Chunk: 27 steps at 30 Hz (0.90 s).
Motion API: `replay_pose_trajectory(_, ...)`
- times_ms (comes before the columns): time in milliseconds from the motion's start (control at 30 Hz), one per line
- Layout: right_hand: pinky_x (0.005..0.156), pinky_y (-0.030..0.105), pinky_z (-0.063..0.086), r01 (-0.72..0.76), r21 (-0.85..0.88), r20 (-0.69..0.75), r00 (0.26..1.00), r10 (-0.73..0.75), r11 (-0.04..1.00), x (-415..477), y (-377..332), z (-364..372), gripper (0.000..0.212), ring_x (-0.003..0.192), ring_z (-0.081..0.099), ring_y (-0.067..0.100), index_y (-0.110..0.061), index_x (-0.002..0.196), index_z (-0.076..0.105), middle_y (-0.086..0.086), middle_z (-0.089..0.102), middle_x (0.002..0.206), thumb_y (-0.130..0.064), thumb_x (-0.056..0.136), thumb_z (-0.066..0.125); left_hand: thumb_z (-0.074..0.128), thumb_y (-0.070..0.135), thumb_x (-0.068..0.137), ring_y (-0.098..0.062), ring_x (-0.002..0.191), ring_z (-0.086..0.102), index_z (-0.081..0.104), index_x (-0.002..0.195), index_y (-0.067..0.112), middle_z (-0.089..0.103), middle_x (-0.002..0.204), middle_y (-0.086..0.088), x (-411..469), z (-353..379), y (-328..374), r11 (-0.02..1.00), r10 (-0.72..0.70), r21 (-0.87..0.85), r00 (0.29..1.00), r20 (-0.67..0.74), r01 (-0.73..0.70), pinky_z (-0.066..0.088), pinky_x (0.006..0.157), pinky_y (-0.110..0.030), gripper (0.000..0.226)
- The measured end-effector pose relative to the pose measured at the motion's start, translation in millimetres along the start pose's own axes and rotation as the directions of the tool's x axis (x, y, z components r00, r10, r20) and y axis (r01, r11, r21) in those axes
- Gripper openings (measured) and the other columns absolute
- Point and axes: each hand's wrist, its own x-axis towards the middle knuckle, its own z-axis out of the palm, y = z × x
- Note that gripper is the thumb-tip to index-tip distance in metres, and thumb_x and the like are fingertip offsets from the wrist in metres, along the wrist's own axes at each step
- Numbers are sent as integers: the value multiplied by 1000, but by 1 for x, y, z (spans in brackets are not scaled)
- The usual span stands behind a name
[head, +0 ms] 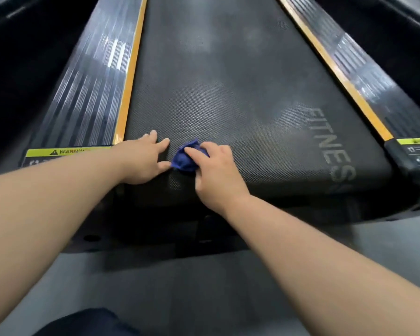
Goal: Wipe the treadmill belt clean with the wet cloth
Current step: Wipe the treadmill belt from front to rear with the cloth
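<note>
The black textured treadmill belt (218,88) runs away from me, with pale smudges and the word FITNESS printed near its right rear corner. A small crumpled blue cloth (183,158) rests on the belt's near end. My right hand (216,175) presses down on the cloth and grips it with the fingers. My left hand (144,161) lies flat on the belt just left of the cloth, fingers spread, its thumb touching the cloth's edge.
Ribbed grey side rails (90,86) (364,69) with orange strips flank the belt. Yellow warning labels (66,151) (415,141) sit on the rear end caps. Grey floor (204,287) lies below the belt's rear edge, and a dark knee (87,322) shows at the bottom.
</note>
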Motion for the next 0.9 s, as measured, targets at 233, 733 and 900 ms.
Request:
replay_pose_trajectory(233, 63, 36, 46, 42, -208, -48, 997, -53, 977, -6, 23, -14, 38, 72, 50, 33, -29, 105, 70, 3, 64, 105, -25, 70, 57, 35, 51, 98, -25, 147, 2, -2, 152, 21, -8, 159, -12, 3, -4, 2, 1000, -9, -28, 996, 83, 12, 16, 115, -39, 73)
replay_pose_trajectory(733, 95, 34, 34, -61, -100, 81, 994, 69, 993, 31, 6, -12, 33, 104, 42, 33, -34, 117, 64, 1, 52, 124, -47, 89, 51, 36, 47, 99, -24, 147, -4, -8, 152, 21, -15, 158, -11, 4, -6, 4, 997, -33, -58, 990, 140, 41, 16, 116, -41, 73)
replay_pose_trajectory(900, 88, 29, 36, -180, -151, -4, 983, 182, 972, 64, 90, -32, 26, 104, 51, 33, -33, 108, 69, 0, 58, 117, -34, 86, 54, 38, 46, 98, -21, 147, -6, -9, 151, 24, -16, 158, -8, 4, -9, 4, 992, -46, -108, 985, 167, 65, 17, 116, -39, 74)
